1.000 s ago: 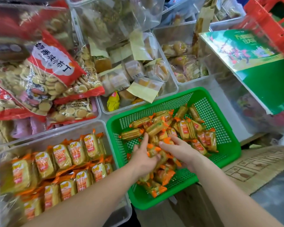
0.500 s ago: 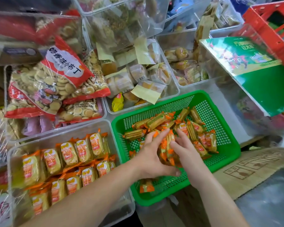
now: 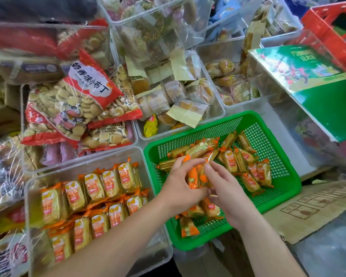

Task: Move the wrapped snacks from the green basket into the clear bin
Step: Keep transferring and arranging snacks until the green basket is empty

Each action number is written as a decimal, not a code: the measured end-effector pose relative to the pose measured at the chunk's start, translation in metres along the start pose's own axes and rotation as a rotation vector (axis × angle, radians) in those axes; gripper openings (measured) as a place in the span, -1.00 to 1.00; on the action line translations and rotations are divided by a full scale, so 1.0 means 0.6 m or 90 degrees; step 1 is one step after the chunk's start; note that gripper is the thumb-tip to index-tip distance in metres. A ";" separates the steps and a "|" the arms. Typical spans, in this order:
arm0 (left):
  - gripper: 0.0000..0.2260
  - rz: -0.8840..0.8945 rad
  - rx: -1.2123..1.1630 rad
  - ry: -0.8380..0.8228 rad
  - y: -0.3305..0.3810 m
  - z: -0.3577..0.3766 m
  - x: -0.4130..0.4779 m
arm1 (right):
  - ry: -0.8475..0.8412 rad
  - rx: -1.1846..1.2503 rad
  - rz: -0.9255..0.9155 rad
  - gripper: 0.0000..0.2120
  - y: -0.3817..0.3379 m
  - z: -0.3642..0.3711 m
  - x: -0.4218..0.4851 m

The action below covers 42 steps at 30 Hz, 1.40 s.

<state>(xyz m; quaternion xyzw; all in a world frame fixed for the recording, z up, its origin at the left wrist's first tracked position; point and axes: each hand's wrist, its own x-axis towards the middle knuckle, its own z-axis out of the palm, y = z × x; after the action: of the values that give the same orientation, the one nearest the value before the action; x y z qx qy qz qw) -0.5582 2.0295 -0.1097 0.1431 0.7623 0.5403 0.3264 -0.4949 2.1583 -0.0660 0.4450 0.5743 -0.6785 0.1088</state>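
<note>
- A second ago my left grip (image 3: 178, 188) and right grip (image 3: 226, 194) are spread low in the green basket (image 3: 198, 245), raking through loose packs. Now they have drawn together at its middle.
- Between them stands a small bundle of wrapped snacks (image 3: 196, 177), the packs on end and pressed side to side. Half a second ago they were only half squared up.
- My left grip curls round the bundle's left side and my right grip clamps it from the right, forefinger laid over the top. Both are grasping the bundle, neither is slack.
- The bundle seems to sit a little higher than the packs around it. My own palms hide its underside, so I cannot tell whether it is clear of the mesh.
- The remaining packs (image 3: 246, 162) lie loose in the far right half of the basket. A few more sit under my wrists, and a single pack (image 3: 188, 226) lies by the near rim.
- The clear bin (image 3: 88, 159) sits just beside the basket on my left. Its stored rows (image 3: 108, 184) of the same orange packs stand on edge, and bare floor shows at its near right corner.
- I judge the gathering for this handful done, with the carry left over the two rims next. The task is well along but several handfuls remain.
- The wrappers look slick, so a middle pack could squirt out unless I keep squeezing evenly.
</note>
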 end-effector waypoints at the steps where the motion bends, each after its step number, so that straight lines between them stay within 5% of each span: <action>1: -0.40 -0.004 0.008 -0.007 0.000 -0.003 -0.005 | 0.006 0.011 0.001 -0.54 0.001 0.001 -0.001; 8: -0.27 -0.028 0.030 0.009 0.003 -0.018 -0.031 | 0.019 0.041 -0.033 -0.66 -0.014 0.020 0.001; 18: -0.55 0.022 0.003 0.052 0.015 -0.053 -0.064 | 0.028 0.026 -0.068 -0.64 -0.017 0.030 -0.029; 28: -0.63 0.019 -0.118 0.098 0.026 -0.146 -0.142 | -0.120 -0.004 -0.123 -0.57 -0.010 0.102 -0.072; 36: -0.60 0.026 -0.085 0.239 -0.001 -0.264 -0.240 | -0.208 -0.055 -0.183 -0.51 0.000 0.238 -0.102; 42: -0.60 -0.040 -0.129 0.372 -0.066 -0.361 -0.352 | -0.089 -0.220 -0.271 -0.53 0.040 0.348 -0.123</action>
<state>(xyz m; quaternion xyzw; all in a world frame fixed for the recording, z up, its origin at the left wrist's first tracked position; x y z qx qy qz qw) -0.5367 1.7362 -0.0296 -0.0750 0.7701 0.6216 0.1222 -0.5363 1.9407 -0.0401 0.2412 0.7532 -0.6071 0.0775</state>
